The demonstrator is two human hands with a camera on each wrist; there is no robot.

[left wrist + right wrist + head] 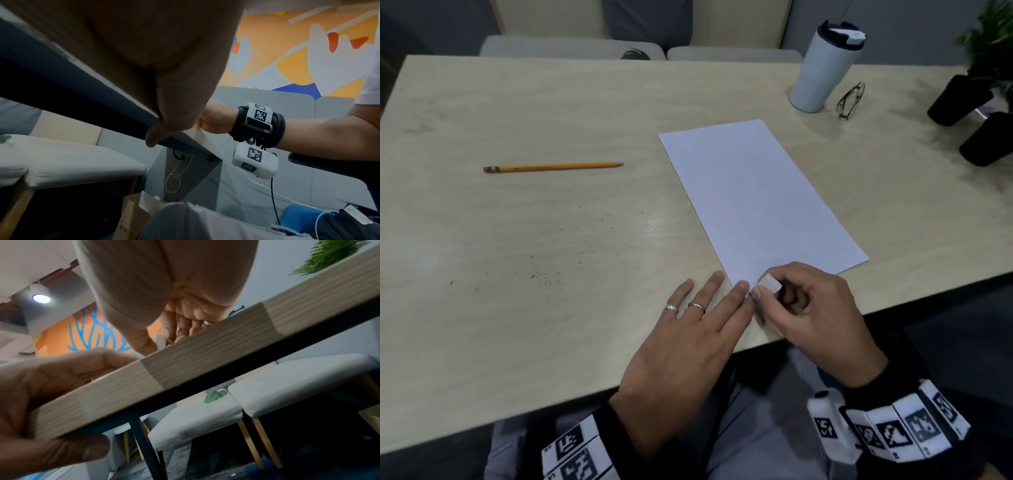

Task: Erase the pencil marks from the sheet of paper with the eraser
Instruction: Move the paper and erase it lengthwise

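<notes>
White sheet of paper [756, 195] is lying on the tabletop [517, 222]; right hand [815, 308] is pinching the eraser [769, 283] at its near corner, left hand [688, 346] fingers [710, 286] pressing flat alongside. Pencil [553, 167], tumbler [822, 68], eyeglasses [850, 100] are lying well apart.

Black wristbands [900, 421]; white coded tags

A tumbler [822, 68], glasses [850, 100] and potted plants [962, 99] stand on the table [517, 102].

An office lounge: pale wood table [551, 102], cushioned benches [571, 46], colourful wall mural [308, 56], potted plants [986, 44].
</notes>
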